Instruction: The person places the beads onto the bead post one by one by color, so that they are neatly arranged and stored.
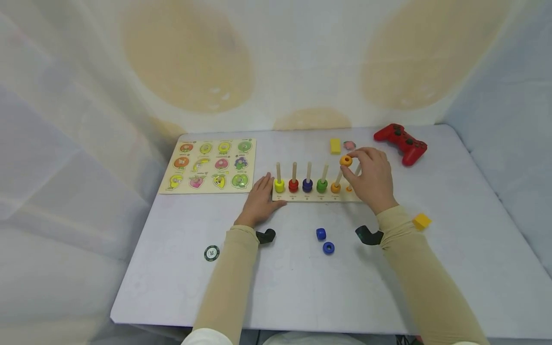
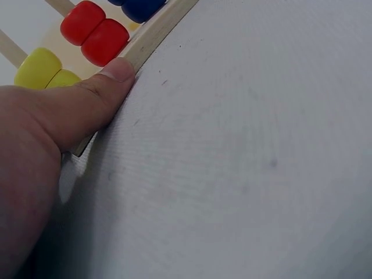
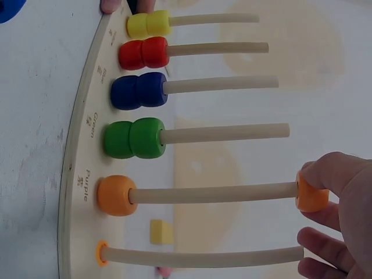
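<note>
My right hand pinches an orange bead between thumb and fingers at the tip of the fifth peg. Whether the peg has entered the bead's hole, I cannot tell. One orange bead sits at that peg's foot. The wooden peg board carries paired yellow, red, blue and green beads on its other pegs. A thin orange ring lies at the foot of the last peg. My left hand holds the board's left end, thumb against its front edge.
Two loose blue beads lie in front of the board. A fruit puzzle board is at the back left, a poker chip nearer. Yellow blocks, a small pink piece and a red game controller are on the right.
</note>
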